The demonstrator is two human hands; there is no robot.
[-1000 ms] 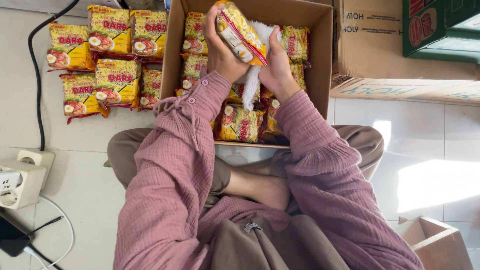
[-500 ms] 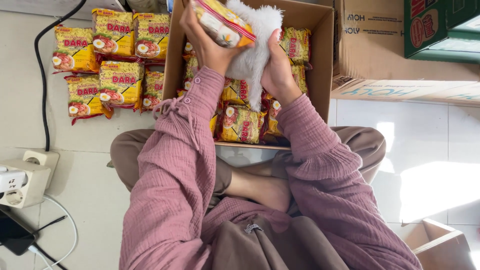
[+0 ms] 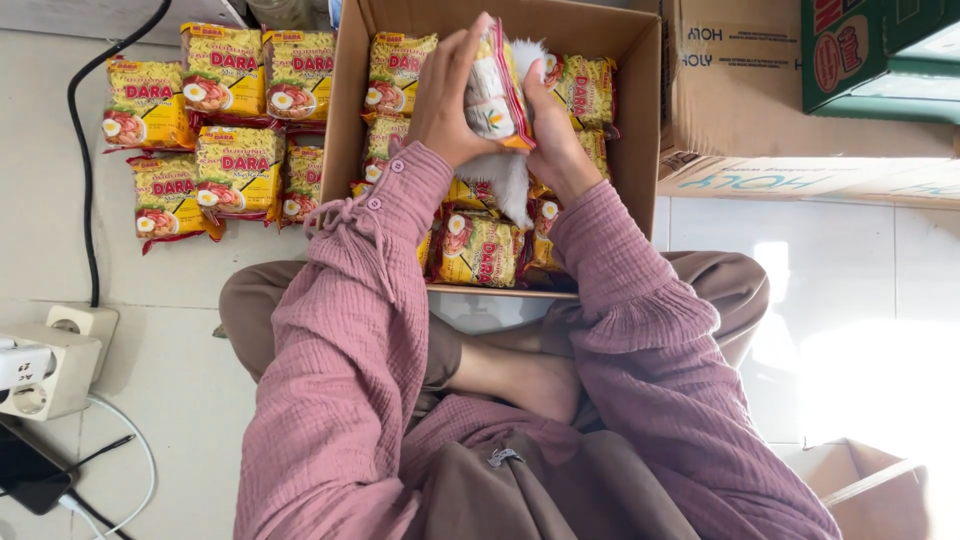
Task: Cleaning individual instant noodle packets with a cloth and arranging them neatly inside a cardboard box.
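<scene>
Nearest, pink crinkled sleeves (image 3: 330,380) and crossed legs on the tiled floor (image 3: 170,400); at far left of these, a white power strip (image 3: 40,375) with a black cable (image 3: 82,200) running up. Beyond the sleeves, left hand (image 3: 445,100) and right hand (image 3: 555,135) raised over an open cardboard box (image 3: 345,110); fingers of both curled and pressed onto 1 noodle packet (image 3: 495,90), held upright between the palms together with a white cloth (image 3: 505,180) hanging below it. Under and around the fingers, yellow noodle packets in the box (image 3: 480,250), packed in rows. Left of the fingers, outside the box wall, loose yellow packets (image 3: 220,120) lying on the floor. Right of the fingers, a second cardboard carton (image 3: 760,100); a green box (image 3: 880,60) at the far right.
</scene>
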